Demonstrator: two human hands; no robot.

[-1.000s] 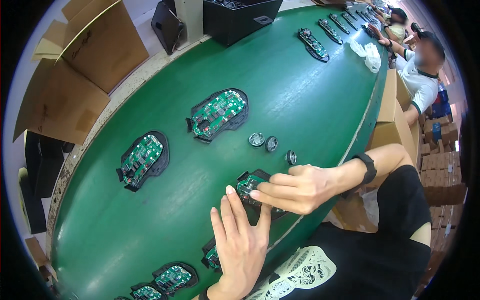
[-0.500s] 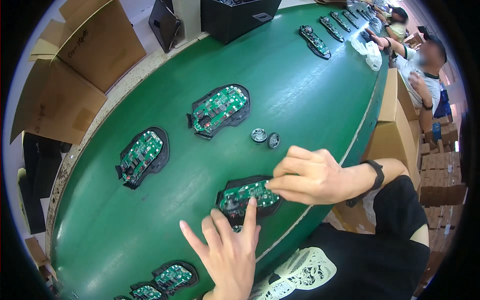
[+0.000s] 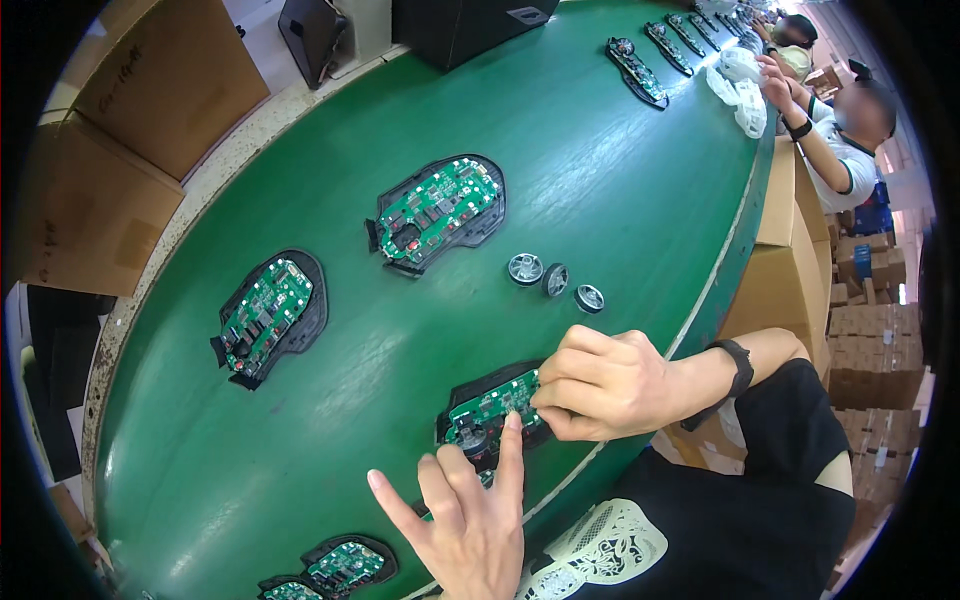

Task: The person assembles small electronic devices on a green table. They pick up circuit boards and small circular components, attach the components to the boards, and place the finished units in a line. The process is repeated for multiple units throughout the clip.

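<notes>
A green circuit board [image 3: 492, 405] in a black plastic shell lies on the green table in front of me. My left hand [image 3: 468, 520] reaches over its near left end, index fingertip touching the board and little finger stretched out. Beneath that hand, a small silvery part [image 3: 487, 478] shows only partly. At the board's right end, the fingers of my right hand [image 3: 605, 385] are pinched together; whatever is between them is hidden. Just beyond my right hand lie three small grey wheels [image 3: 525, 268]. Two similar boards in black shells [image 3: 440, 212] rest farther off to the left.
More boards in shells [image 3: 348, 562] lie at the lower left, and several line the far end. A co-worker [image 3: 850, 140] stands at the far right by white plastic bags [image 3: 740, 95]. Cardboard boxes [image 3: 780, 270] flank the table [image 3: 300, 440]; a black bin [image 3: 465, 30] stands behind.
The view has shifted slightly. My right hand is a little lower, and a third wheel now shows beyond it. The co-worker's arm has risen from the table. Both my hands remain at the board.
</notes>
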